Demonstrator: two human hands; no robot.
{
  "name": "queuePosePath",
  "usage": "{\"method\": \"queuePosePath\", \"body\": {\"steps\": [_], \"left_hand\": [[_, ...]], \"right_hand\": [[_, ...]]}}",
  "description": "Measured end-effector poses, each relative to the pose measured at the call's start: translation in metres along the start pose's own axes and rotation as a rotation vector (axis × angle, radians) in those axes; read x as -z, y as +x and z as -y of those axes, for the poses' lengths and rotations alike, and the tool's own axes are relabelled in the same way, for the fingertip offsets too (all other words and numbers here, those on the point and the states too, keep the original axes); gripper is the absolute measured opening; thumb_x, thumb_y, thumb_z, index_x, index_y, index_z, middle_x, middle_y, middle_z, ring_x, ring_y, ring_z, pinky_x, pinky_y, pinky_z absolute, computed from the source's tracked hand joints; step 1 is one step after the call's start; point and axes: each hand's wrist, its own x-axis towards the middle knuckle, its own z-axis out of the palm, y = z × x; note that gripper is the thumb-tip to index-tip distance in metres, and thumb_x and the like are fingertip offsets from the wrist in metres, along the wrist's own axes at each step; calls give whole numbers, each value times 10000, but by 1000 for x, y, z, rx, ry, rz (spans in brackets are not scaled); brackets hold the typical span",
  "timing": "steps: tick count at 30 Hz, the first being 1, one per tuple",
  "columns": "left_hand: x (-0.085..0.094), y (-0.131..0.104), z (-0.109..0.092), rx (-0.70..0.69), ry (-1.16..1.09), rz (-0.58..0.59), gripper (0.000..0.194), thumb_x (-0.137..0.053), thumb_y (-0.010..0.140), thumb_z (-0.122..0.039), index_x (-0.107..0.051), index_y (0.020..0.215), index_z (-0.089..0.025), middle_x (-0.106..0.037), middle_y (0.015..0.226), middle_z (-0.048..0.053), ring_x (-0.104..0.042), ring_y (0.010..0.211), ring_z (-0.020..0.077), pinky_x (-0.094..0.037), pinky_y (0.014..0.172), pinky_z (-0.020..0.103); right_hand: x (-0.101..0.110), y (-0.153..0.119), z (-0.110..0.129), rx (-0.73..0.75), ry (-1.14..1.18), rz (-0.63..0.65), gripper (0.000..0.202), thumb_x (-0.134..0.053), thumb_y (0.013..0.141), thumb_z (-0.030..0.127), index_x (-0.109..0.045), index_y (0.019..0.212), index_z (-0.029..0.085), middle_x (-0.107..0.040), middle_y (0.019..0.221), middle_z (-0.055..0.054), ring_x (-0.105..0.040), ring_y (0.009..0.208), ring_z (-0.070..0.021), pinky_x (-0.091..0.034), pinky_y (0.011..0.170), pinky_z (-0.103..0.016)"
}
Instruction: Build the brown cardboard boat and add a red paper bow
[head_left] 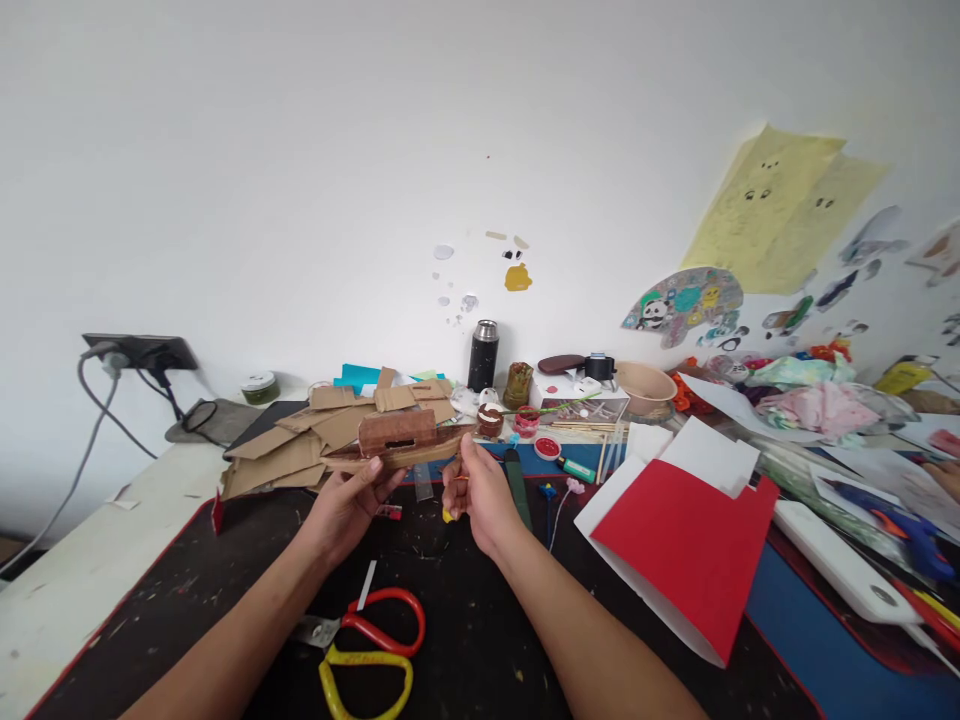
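Near the centre of the frame both hands hold up a brown cardboard model, a long flat base w/ a box-like block on top that has a slot cut in it. The left hand grips it from under the left end, thumb on the near edge and fingers curled below, so the piece stays level and lifted off the black mat. The right hand pinches the right tip of the base btw thumb and forefinger; the other fingers are folded in around a thin stick w/ a yellow end, probably a brush or small tool, I cannot tell which. Held this way at both ends, the model is just in front of the eyes, apart from the table. Behind it, centre-left, lies a pile of cardboard scraps, close enough to reach. At the bottom centre, on the mat, are scissors w/ red and yellow handles, blades pointing left. At the right a red paper sheet lies over white paper. Further back, a black flask stands by the wall, and a glue-gun-like blue tool lies at far right.
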Motion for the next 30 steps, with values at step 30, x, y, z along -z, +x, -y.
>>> {"method": "queuePosePath", "body": {"steps": [30], "left_hand": [[-3,3,-19,56,-53,-49,210,-815,962,-376,-785,1079,-204,-867,1016,70,-823,936,255,-686,848,363]], "right_hand": [[-1,-4,-17,33,-244,203,802,-870,794,729,-689,1332,163,-612,580,97,-557,398,-119,-357,371,-206]]}}
